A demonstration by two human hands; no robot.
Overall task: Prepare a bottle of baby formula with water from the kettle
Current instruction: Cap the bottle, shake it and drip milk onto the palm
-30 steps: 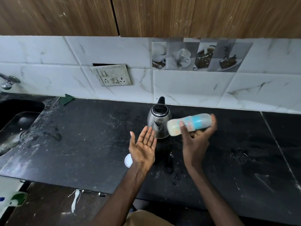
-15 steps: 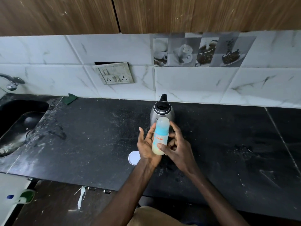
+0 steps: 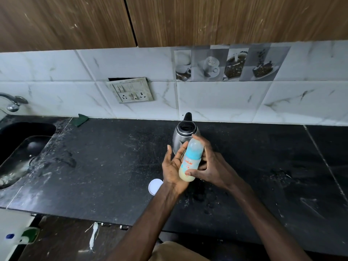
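Bottle [image 3: 190, 162] (seemingly capped) upright between both hands [image 3: 172, 172] [image 3: 212, 170]

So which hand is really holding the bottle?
The right hand: its thumb and fingers curl round the bottle. The left hand only lies flat and open against the bottle's side.
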